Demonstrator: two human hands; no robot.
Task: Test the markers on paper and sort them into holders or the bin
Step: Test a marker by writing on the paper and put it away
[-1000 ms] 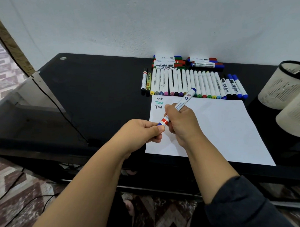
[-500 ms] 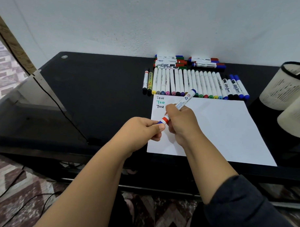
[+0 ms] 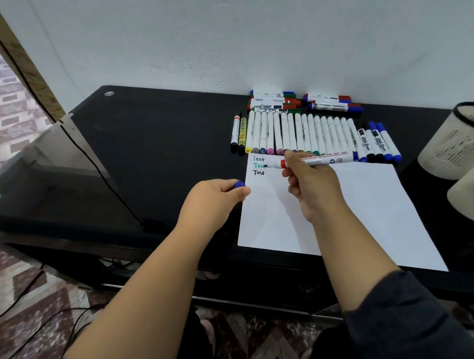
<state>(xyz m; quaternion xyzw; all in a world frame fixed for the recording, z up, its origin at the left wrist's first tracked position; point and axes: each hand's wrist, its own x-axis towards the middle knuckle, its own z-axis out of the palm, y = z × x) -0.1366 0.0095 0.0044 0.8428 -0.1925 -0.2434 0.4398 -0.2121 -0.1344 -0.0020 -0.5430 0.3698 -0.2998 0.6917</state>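
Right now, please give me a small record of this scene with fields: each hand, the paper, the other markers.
left hand: holds blue cap
right hand: grips uncapped marker, tip over the writing
paper: "Test" written three times at top left
other markers: row beyond paper, small pile by wall
holders: two, far right

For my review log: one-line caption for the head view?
Right hand holds an uncapped marker over the paper; left hand grips its blue cap.

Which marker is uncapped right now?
The white marker with the red collar in the right hand's grip, lying sideways with its tip over the paper. Its blue cap is in the left hand. The row behind stays capped.
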